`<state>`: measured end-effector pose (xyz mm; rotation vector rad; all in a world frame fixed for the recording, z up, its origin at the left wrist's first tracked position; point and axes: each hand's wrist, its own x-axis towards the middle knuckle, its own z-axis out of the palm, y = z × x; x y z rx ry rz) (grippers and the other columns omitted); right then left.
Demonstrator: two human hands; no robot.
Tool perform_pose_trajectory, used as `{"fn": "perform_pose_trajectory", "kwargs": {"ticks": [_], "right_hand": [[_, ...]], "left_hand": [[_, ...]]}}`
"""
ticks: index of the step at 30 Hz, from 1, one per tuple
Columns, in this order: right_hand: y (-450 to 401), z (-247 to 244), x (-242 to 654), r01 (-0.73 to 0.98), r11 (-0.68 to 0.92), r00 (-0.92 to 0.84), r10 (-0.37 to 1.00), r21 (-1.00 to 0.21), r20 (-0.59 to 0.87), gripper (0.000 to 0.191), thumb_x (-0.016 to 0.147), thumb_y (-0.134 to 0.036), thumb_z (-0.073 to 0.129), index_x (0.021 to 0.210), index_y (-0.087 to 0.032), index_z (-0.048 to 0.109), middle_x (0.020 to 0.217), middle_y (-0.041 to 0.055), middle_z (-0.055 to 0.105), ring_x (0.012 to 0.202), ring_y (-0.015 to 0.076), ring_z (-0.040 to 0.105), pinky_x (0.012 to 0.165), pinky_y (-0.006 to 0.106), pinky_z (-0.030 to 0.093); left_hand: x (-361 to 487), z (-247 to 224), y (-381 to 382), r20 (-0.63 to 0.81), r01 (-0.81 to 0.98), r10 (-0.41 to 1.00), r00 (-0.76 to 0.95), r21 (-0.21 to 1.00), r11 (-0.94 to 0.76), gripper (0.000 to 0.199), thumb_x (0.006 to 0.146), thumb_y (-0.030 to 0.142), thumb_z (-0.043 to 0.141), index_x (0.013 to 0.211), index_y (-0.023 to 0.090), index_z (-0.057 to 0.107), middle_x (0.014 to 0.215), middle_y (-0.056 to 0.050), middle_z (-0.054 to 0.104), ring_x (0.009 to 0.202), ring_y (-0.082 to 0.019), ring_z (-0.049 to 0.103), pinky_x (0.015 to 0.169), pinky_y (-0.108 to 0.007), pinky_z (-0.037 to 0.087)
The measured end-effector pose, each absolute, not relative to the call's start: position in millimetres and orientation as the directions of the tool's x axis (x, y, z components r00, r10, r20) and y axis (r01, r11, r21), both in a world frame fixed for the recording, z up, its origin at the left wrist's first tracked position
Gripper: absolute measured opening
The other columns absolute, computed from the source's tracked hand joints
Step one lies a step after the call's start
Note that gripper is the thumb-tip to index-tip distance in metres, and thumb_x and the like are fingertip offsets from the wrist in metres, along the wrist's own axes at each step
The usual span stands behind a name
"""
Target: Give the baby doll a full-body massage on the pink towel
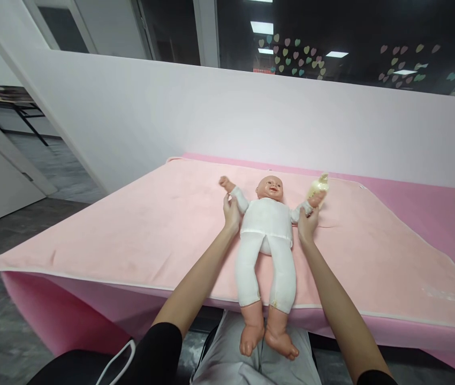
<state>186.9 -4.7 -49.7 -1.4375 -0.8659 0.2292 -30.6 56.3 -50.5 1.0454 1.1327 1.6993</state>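
Observation:
A baby doll [266, 219] in white clothes lies on its back on the pink mat [131, 230], face up, its bare feet hanging past the mat's front edge. My left hand [231, 214] is closed round the doll's arm on the left, near the wrist. The doll's other arm is in my right hand [308, 223], fingers wrapped at the sleeve. Both doll arms are spread outward. A pale yellow bottle [318, 185] lies beside the doll's hand on the right, partly hidden behind it.
A pink cloth [420, 214] shows under the mat. A white wall [292, 123] stands behind the table, with dark glass above it. At the front edge are my legs [227, 353] in grey trousers. A white cable [125, 358] loops at the lower left.

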Motion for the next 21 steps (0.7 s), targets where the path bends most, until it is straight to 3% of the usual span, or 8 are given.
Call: {"fn": "perform_pose_trajectory", "kwargs": {"ticks": [3,6,9,11,14,17,19,21], "right_hand": [[-13.3,-42.3,173.4,0.551,0.258,0.376,0.772,-0.794,0.512,0.046,0.074,-0.027,0.046,0.120,-0.020,0.049,0.112,0.0090,0.060,0.102,0.0234,0.055,0.091,0.040,0.042],[-14.7,-40.7,169.6,0.585,0.301,0.285,0.793,-0.753,0.539,0.045,0.074,-0.024,0.044,0.119,-0.021,0.051,0.114,0.0080,0.059,0.106,0.0226,0.052,0.095,0.040,0.038],[-9.2,-43.0,178.8,0.396,0.207,0.545,0.732,-0.895,0.410,0.047,0.076,-0.029,0.045,0.121,-0.018,0.045,0.112,0.0100,0.058,0.101,0.0218,0.055,0.089,0.037,0.043],[-5.1,-44.7,187.9,0.218,0.145,0.735,0.626,-0.965,0.260,0.049,0.077,-0.032,0.043,0.123,-0.015,0.040,0.115,0.0128,0.055,0.100,0.0211,0.056,0.085,0.035,0.045],[-3.3,-45.4,195.4,0.112,0.111,0.817,0.556,-0.988,0.155,0.049,0.076,-0.032,0.042,0.122,-0.013,0.039,0.116,0.0143,0.054,0.097,0.0207,0.057,0.079,0.032,0.047],[-8.7,-43.1,188.5,0.350,0.097,0.663,0.677,-0.932,0.320,0.046,0.074,-0.033,0.048,0.116,-0.016,0.048,0.105,0.0100,0.060,0.091,0.0219,0.057,0.079,0.034,0.045],[-14.6,-40.3,179.3,0.577,0.133,0.452,0.770,-0.806,0.450,0.043,0.073,-0.029,0.048,0.115,-0.019,0.053,0.101,0.0085,0.062,0.091,0.0228,0.056,0.082,0.035,0.043],[-20.0,-37.4,171.9,0.712,0.176,0.294,0.804,-0.680,0.516,0.043,0.073,-0.024,0.045,0.115,-0.020,0.055,0.102,0.0094,0.062,0.093,0.0234,0.054,0.084,0.036,0.041]], "left_hand": [[-22.0,-43.6,41.0,0.482,0.167,0.874,-0.065,0.869,-0.466,0.043,0.085,0.039,0.048,0.123,0.020,0.047,0.120,-0.009,0.055,0.111,-0.020,0.051,0.096,-0.034,0.040],[-20.1,-39.4,32.9,0.568,0.348,0.816,0.107,0.748,-0.566,0.039,0.084,0.038,0.048,0.119,0.020,0.052,0.121,-0.008,0.055,0.114,-0.021,0.048,0.100,-0.036,0.035],[-24.5,-40.7,38.0,0.478,0.244,0.872,-0.109,0.863,-0.442,0.041,0.088,0.040,0.041,0.124,0.020,0.046,0.119,-0.009,0.055,0.109,-0.019,0.052,0.094,-0.032,0.041],[-29.4,-43.2,45.5,0.294,0.103,0.891,-0.346,0.956,-0.275,0.043,0.089,0.039,0.037,0.127,0.018,0.039,0.116,-0.010,0.056,0.104,-0.018,0.055,0.087,-0.030,0.044],[-35.3,-45.7,52.8,0.077,-0.019,0.834,-0.546,0.994,-0.104,0.040,0.091,0.035,0.032,0.125,0.015,0.037,0.115,-0.013,0.055,0.102,-0.018,0.056,0.083,-0.028,0.046],[-34.9,-43.9,48.4,0.156,0.084,0.856,-0.492,0.988,-0.132,0.044,0.090,0.039,0.034,0.128,0.017,0.037,0.113,-0.012,0.057,0.101,-0.019,0.057,0.084,-0.030,0.045],[-31.9,-40.4,40.5,0.341,0.248,0.887,-0.310,0.930,-0.271,0.046,0.089,0.041,0.037,0.129,0.019,0.038,0.112,-0.011,0.059,0.103,-0.021,0.056,0.087,-0.033,0.044],[-28.6,-36.2,32.4,0.522,0.411,0.852,-0.024,0.783,-0.468,0.043,0.087,0.039,0.042,0.127,0.021,0.044,0.116,-0.009,0.058,0.108,-0.022,0.053,0.093,-0.036,0.040]]}}
